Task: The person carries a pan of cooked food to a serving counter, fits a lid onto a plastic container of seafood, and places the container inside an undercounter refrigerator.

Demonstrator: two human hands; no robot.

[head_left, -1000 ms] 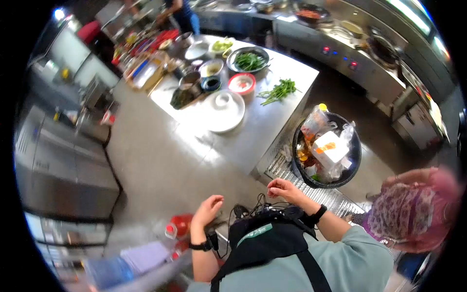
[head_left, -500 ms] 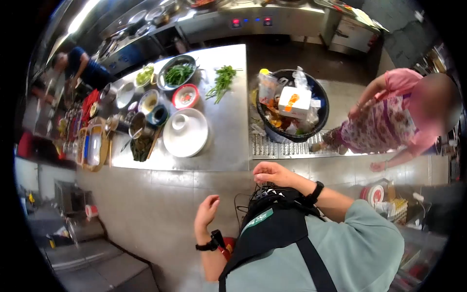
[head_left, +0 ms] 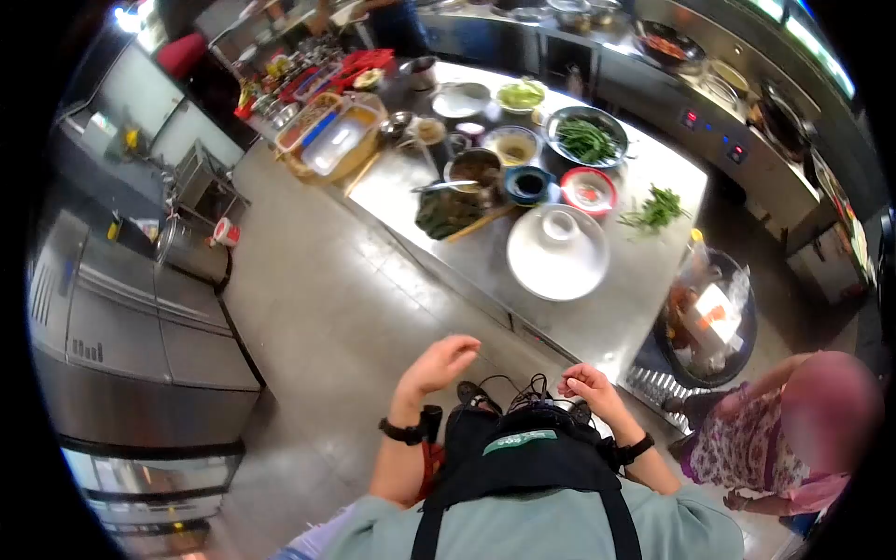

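Note:
My left hand (head_left: 442, 364) hangs in the air over the floor, in front of the near side of the steel table (head_left: 644, 271). Its fingers are loosely bent and hold nothing. My right hand (head_left: 590, 385) is close to the table's near right corner, fingers half curled and nothing visible in them. Neither hand touches anything. Nearest on the table is a stack of white plates (head_left: 546, 271) with a small white bowl (head_left: 560, 225) on top. Around it stand a red-rimmed bowl (head_left: 605, 192), loose green vegetables (head_left: 659, 209) and a pan of cut greens (head_left: 586, 140).
A full black rubbish bin (head_left: 702, 375) stands off the table's right end, with a person in pink (head_left: 747, 429) beside it. A sectioned tray (head_left: 331, 140) sits at the table's left end. Steel cabinets (head_left: 121, 327) line the left. A wok (head_left: 667, 47) rests on the back counter.
My view has swung left, so the table and bin now appear further right. My hands are still without anything in them. The person in pink remains near the bin.

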